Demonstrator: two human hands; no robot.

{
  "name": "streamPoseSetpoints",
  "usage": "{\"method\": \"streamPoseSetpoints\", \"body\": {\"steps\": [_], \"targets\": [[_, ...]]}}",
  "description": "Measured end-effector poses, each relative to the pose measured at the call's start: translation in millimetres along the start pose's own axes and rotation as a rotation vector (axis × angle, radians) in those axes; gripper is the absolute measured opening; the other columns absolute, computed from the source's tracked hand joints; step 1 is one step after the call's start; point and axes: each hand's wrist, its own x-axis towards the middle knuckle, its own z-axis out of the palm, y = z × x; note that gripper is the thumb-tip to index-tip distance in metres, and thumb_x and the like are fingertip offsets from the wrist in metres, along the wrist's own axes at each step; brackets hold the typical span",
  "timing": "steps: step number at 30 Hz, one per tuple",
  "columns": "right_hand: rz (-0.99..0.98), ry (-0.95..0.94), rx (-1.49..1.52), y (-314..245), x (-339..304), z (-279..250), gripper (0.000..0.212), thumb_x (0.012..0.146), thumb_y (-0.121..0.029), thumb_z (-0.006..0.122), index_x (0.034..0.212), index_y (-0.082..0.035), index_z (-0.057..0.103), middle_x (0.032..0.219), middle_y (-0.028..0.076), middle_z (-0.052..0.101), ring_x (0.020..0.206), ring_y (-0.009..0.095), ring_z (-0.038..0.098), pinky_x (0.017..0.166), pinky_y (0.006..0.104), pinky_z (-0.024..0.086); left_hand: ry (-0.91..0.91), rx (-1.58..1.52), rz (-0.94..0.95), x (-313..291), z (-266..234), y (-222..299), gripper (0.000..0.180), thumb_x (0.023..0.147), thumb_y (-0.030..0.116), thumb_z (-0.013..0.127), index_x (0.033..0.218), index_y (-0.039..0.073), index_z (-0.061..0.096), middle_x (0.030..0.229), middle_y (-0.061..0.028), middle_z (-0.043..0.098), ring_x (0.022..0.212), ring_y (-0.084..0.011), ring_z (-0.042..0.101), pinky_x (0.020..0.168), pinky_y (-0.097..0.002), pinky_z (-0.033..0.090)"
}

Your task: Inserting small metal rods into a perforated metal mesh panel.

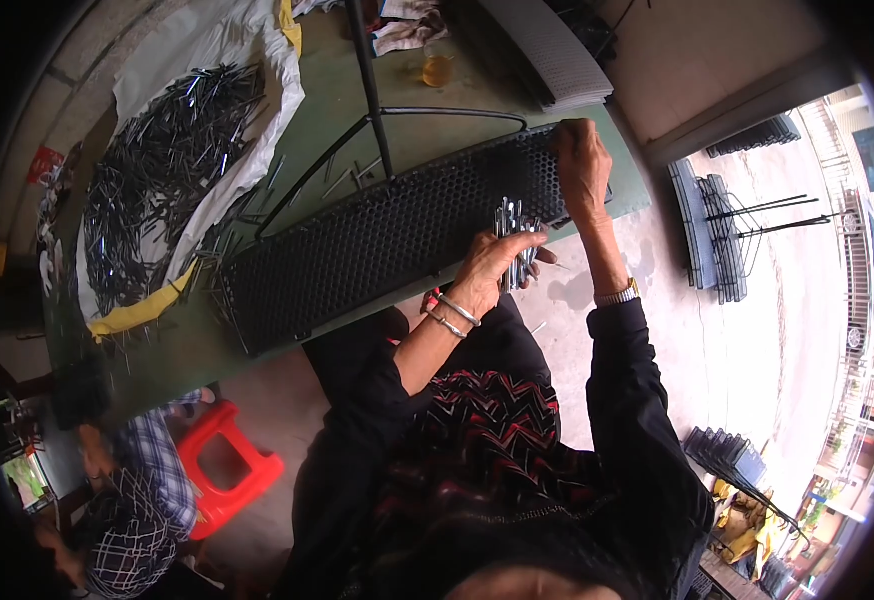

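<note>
A long black perforated panel (357, 240) lies slantwise along the near edge of the green table. My left hand (487, 268), with bangles at the wrist, is closed round a bundle of short shiny metal rods (509, 225) just off the panel's near edge. At the panel's right end is my right hand (584, 170), its fingers bent and pinched together over the holes. What those fingers hold, if anything, is hidden. A thin black metal frame (377, 130) stands against the far side of the panel.
An open white sack (287, 85) full of dark metal rods (172, 160) sits on the table at left. Loose rods (342, 178) lie beyond the panel. Farther back are a cup of amber liquid (437, 70) and stacked grey perforated sheets (547, 50). A person (137, 520) is near a red stool (227, 465).
</note>
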Motion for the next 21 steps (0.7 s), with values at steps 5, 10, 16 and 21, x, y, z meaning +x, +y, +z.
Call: {"method": "streamPoseSetpoints", "body": {"steps": [5,10,16,21], "targets": [[-0.058,-0.048,-0.014,6,-5,1,0.008,0.088,-0.009,0.056,0.094,-0.004,0.053,0.079,0.014,0.063,0.073,0.03,0.063,0.065,0.0381,0.049,-0.01,-0.014,-0.006,-1,2,-1,0.026,0.078,0.023,0.071,0.092,0.002,0.067,0.075,-0.0119,0.069,0.051,-0.0092,0.057,0.044,-0.0218,0.044],[-0.038,-0.114,0.042,-1,-2,-4,0.012,0.086,-0.005,0.056,0.097,-0.004,0.051,0.086,0.019,0.062,0.079,0.039,0.06,0.067,0.0441,0.048,-0.011,-0.006,-0.013,1,1,-3,0.025,0.078,0.023,0.071,0.091,0.002,0.067,0.076,-0.0121,0.07,0.051,-0.0094,0.057,0.043,-0.0224,0.044],[-0.017,-0.175,0.125,2,2,-5,0.008,0.085,-0.006,0.056,0.093,-0.004,0.055,0.086,0.018,0.063,0.079,0.039,0.061,0.067,0.0426,0.048,-0.017,-0.002,-0.016,1,1,-3,0.024,0.078,0.022,0.071,0.09,0.002,0.067,0.076,-0.0123,0.07,0.05,-0.0099,0.057,0.043,-0.0225,0.044],[0.043,-0.191,0.07,2,-5,-3,0.009,0.085,-0.011,0.058,0.092,-0.007,0.059,0.086,0.015,0.063,0.082,0.035,0.06,0.07,0.0422,0.047,-0.015,-0.012,-0.028,0,2,-3,0.023,0.077,0.021,0.072,0.09,0.002,0.068,0.077,-0.0126,0.07,0.05,-0.01,0.057,0.043,-0.0221,0.044]]}}
